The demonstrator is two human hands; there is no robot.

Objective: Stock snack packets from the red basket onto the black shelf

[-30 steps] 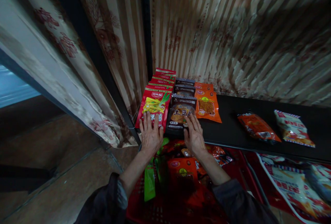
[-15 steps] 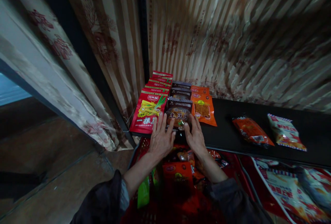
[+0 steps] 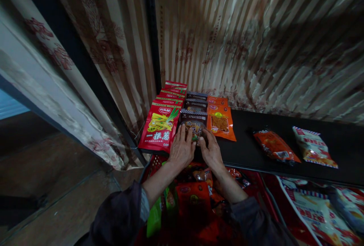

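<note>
My left hand (image 3: 182, 150) lies with fingers stretched over the lower left part of a dark brown snack packet (image 3: 193, 119) on the black shelf. On its lower right part rests my right hand (image 3: 211, 151), fingers slightly bent and apart. Neither hand is closed round the packet; its bottom edge is hidden. More dark packets (image 3: 195, 103) overlap in a row behind it. To the left is an overlapping row of red snack packets (image 3: 160, 123), with the left fingers close to the front one. Orange snack packets (image 3: 221, 120) lie to the right.
Farther right on the black shelf (image 3: 241, 145) lie an orange packet (image 3: 274, 145) and a white packet (image 3: 314, 145). Below my arms, a red basket (image 3: 155, 161) holds mixed packets. Another container with white packets (image 3: 315, 210) is at lower right. A dark post (image 3: 85, 68) and curtains border the shelf.
Both hands have drawn slightly toward me along the dark packet, the left fingers coming off the front red packet. The whole view has shifted a little.
</note>
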